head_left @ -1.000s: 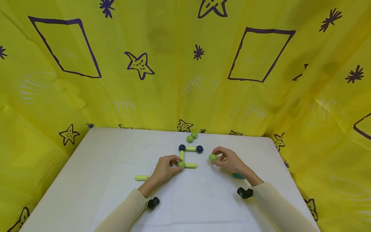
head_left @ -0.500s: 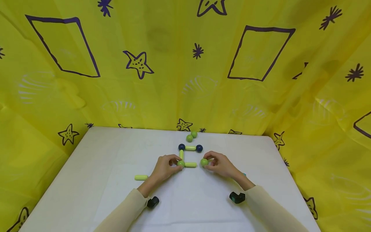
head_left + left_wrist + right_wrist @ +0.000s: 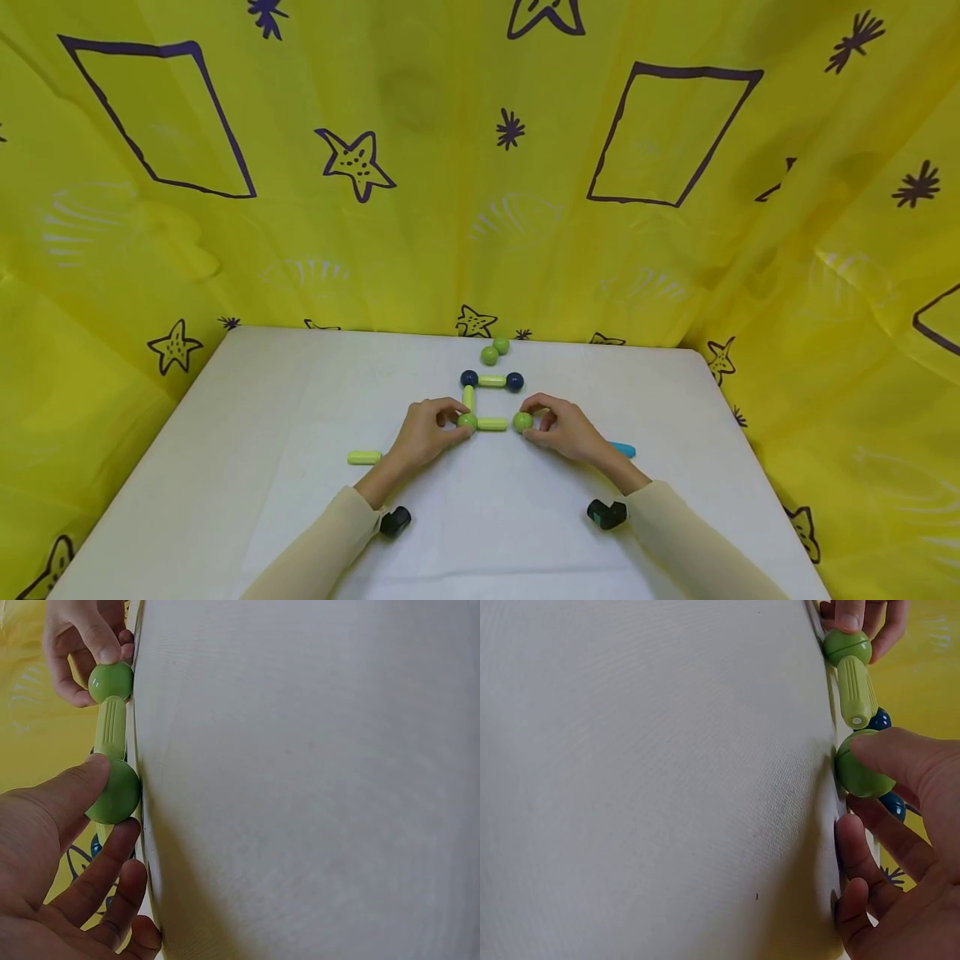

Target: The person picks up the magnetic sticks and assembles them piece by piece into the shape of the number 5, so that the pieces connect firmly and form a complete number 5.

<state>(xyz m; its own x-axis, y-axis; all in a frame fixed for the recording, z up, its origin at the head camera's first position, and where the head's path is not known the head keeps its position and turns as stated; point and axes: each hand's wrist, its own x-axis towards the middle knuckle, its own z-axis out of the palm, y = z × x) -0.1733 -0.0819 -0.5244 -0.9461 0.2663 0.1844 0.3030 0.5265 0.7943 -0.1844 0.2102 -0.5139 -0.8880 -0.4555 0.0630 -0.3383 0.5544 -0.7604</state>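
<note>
My left hand (image 3: 426, 432) pinches a green ball (image 3: 116, 793) between thumb and finger at the near left corner of a small frame of rods and balls. From that ball a yellow-green rod (image 3: 492, 424) points right, its pale end facing out in the right wrist view. My right hand (image 3: 564, 429) pinches another green ball (image 3: 862, 766), a small gap short of the rod's free end. A second rod (image 3: 468, 398) runs back to a dark blue ball (image 3: 469, 379). A third rod (image 3: 492, 381) links it to another dark blue ball (image 3: 514, 382).
Two green balls (image 3: 489, 356) lie behind the frame near the table's back edge. A loose yellow-green rod (image 3: 364, 457) lies left of my left wrist. A blue piece (image 3: 622, 449) is partly hidden by my right arm. A yellow patterned curtain (image 3: 420, 250) surrounds the white table (image 3: 225, 467).
My right hand has carried its green ball leftward and slightly nearer, close to the rod's free end. The left hand keeps its pinch on the corner ball and has hardly moved.
</note>
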